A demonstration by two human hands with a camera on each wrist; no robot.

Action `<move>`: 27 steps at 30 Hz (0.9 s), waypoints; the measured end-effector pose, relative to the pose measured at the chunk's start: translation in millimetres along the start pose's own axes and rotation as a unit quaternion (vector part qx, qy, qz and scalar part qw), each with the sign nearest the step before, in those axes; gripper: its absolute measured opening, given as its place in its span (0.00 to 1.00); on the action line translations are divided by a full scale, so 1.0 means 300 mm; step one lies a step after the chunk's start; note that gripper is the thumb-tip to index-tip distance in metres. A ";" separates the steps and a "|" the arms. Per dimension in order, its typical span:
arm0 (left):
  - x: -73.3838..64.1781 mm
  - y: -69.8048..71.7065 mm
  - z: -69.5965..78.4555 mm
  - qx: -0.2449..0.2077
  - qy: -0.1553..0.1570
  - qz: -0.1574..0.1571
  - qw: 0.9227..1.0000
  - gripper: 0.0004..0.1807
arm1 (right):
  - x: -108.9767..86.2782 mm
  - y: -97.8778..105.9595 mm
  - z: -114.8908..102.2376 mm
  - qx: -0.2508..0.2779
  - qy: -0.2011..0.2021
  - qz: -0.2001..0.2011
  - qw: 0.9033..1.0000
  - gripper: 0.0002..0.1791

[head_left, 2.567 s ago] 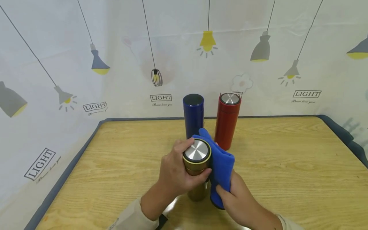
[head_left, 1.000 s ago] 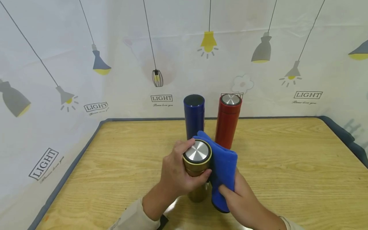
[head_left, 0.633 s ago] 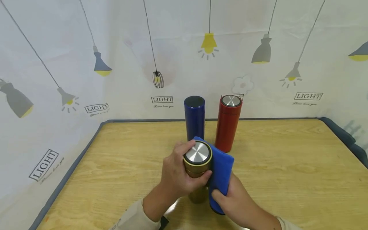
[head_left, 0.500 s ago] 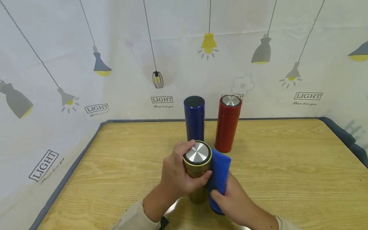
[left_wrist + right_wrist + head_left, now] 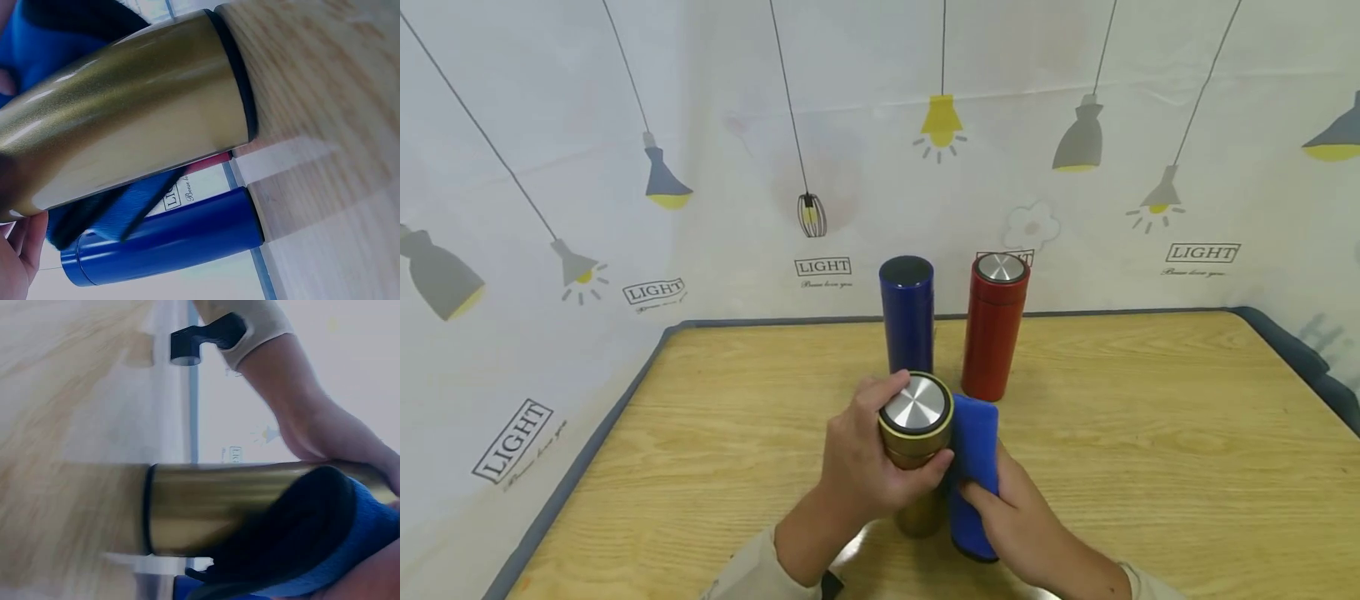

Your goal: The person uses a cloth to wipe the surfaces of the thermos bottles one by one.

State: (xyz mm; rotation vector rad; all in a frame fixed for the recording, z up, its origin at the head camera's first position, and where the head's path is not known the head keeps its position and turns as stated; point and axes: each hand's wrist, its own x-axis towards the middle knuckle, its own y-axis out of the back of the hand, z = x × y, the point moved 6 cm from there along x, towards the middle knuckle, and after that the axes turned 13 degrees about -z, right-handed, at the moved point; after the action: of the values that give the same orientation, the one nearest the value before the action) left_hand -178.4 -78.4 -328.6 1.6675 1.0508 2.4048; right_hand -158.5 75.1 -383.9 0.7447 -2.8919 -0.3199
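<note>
A gold thermos bottle (image 5: 917,450) with a silver disc on its lid stands upright on the table. My left hand (image 5: 868,454) grips it just below the lid, thumb in front and fingers behind. In my right hand (image 5: 1026,521) is a folded blue cloth (image 5: 976,450), pinched under the thumb and held against the bottle's right side. Seen from the left wrist, the cloth (image 5: 134,203) also shows behind the gold bottle (image 5: 144,106). The right wrist view has the dark-edged cloth (image 5: 312,537) wrapping over the bottle's side.
Behind the gold bottle stand a blue thermos (image 5: 907,321) and, to its right, a red thermos (image 5: 995,333) with a silver lid. The wooden table (image 5: 1150,417) ends at a white lamp-print curtain (image 5: 865,125) with a dark hem.
The cloth has slid down and round the gold bottle, its upper corner no longer reaching above the lid. The left hand keeps its grip; the head view tilts slightly up.
</note>
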 end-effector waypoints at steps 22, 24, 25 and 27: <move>0.001 0.001 0.001 -0.008 -0.004 0.002 1.000 0.39 | -0.005 0.002 -0.025 -0.009 0.037 -0.002 0.999 0.32; -0.001 -0.001 0.001 -0.005 -0.004 0.002 1.000 0.39 | 0.000 -0.002 -0.013 -0.017 0.032 -0.009 0.999 0.32; -0.001 -0.001 0.001 -0.005 -0.004 0.002 1.000 0.39 | 0.003 -0.003 -0.006 -0.020 0.028 -0.012 0.999 0.32; -0.002 -0.003 0.001 -0.007 -0.005 0.002 1.000 0.39 | 0.008 -0.004 0.010 -0.026 0.017 -0.019 0.999 0.31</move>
State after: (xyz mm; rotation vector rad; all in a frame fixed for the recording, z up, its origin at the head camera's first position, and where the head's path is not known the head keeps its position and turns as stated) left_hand -178.1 -77.9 -329.4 1.6777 1.0280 2.3981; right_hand -160.6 73.2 -386.9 0.7903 -2.8290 -0.3820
